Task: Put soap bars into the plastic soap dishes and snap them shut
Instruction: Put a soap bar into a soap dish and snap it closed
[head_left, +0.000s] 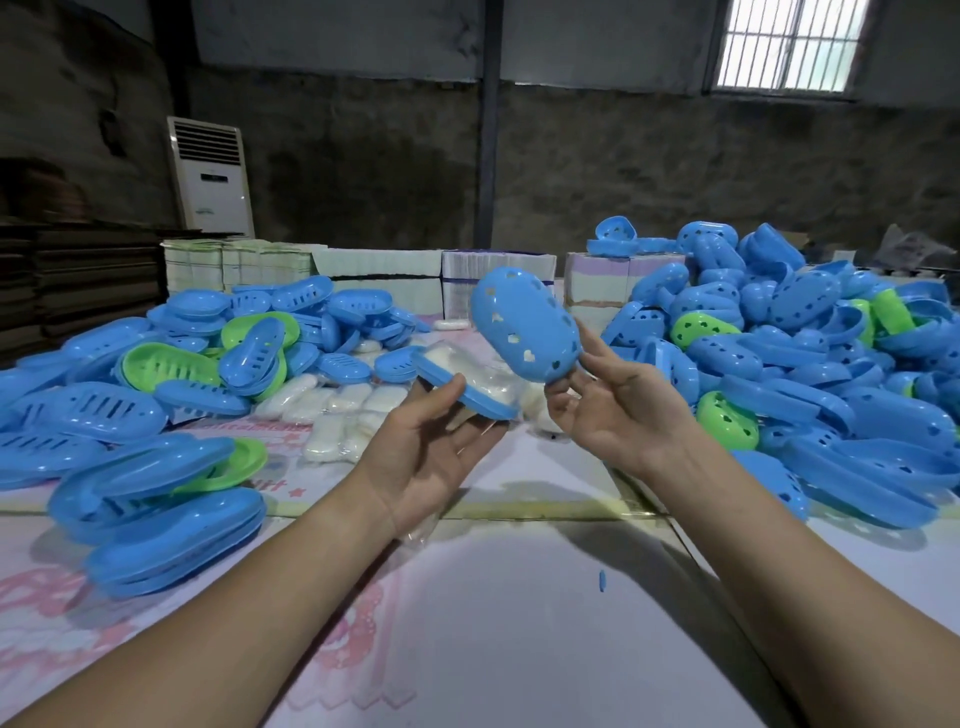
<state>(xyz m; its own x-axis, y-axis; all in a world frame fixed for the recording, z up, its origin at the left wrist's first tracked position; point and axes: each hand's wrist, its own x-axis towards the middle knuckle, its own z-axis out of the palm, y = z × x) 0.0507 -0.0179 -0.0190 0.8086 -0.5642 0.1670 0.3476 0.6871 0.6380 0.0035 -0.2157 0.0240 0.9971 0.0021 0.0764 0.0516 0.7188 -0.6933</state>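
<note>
Soap bar (485, 376) in clear wrap, seated in blue dish base (462, 387), held above table (519, 597) between 2 hands.

Left hand (434, 441) palm-up, thumb curled over base's near rim, fingers cupped underneath. Right hand (618, 405) pinching lower edge of blue perforated lid (524, 325) between thumb and fingertips, lid tilted up, just beside base, not yet closed. Slotted bases (130, 395) heaped at left, lids (789, 332) heaped at right, wrapped soaps (337, 410) lying between.
</note>
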